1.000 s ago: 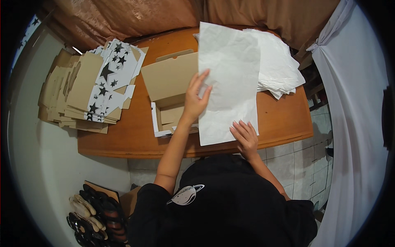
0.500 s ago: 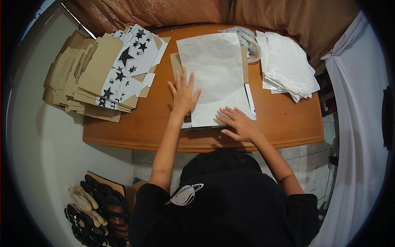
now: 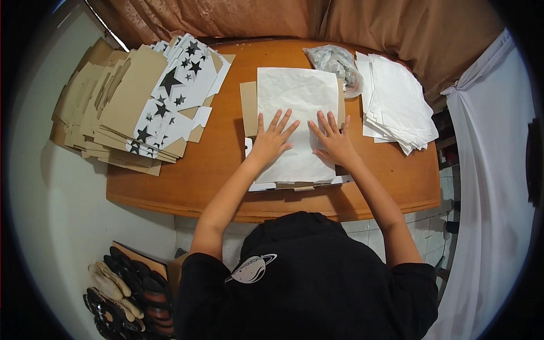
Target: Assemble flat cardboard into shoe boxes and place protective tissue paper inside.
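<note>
White paper sheet (image 3: 297,90) lies lengthwise over the open cardboard box (image 3: 248,107), right in front of me on the wooden table (image 3: 224,164). Tan panel shows past the sheet's left and right sides, white-and-tan edge at the near end; box interior mostly hidden. Sheet sits centred over the box, probably so it covers it evenly; both my palms on it likely keep it flat and stop it sliding.

Stack of flattened cardboard boxes (image 3: 127,96), black stars on the white top one, is off to my left; stack of white paper sheets (image 3: 396,102) to my right. Split that way, I'd guess, to keep both in reach and the middle free for the box. Clear plastic bag (image 3: 334,65) with small items, contents unclear, sits just beyond the box's far right corner.

Hands: left hand (image 3: 273,140) and right hand (image 3: 335,143) both palm down, fingers spread, nothing gripped. Left is angled up and rightward, right up and leftward, thumbs facing each other with bare paper between. Forearms reach forward and converge, elbows out wide, slightly bent.
</note>
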A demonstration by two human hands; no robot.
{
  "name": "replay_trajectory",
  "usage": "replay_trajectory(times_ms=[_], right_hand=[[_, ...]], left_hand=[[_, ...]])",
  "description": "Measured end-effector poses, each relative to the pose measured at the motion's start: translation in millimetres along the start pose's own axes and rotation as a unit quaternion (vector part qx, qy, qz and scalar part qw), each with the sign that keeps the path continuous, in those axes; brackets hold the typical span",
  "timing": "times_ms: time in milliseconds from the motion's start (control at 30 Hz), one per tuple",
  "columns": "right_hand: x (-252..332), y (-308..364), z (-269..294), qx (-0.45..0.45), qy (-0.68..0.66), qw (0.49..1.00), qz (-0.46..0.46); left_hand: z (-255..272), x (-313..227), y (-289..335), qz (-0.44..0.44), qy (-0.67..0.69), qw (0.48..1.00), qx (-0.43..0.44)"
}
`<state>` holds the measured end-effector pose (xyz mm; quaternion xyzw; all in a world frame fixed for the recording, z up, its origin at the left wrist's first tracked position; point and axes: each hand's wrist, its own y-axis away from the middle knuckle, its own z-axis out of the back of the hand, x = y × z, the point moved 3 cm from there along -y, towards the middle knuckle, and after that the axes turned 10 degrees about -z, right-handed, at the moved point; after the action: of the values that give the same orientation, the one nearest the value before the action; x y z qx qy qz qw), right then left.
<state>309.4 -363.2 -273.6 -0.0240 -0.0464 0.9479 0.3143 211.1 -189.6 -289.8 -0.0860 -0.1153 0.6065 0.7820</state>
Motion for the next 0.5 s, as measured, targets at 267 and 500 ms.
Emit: replay_trajectory(times_ms=[267, 500], right_hand=[[-3, -1, -15, -0.070, 0.097, 0.993, -0.005], [-3, 2, -13, -0.031, 0.027, 0.999, -0.021]], left_hand=[[3, -16, 24, -0.055, 0.029, 0.994, 0.087], [-7, -26, 27, -0.067, -0.004, 0.988, 0.136]])
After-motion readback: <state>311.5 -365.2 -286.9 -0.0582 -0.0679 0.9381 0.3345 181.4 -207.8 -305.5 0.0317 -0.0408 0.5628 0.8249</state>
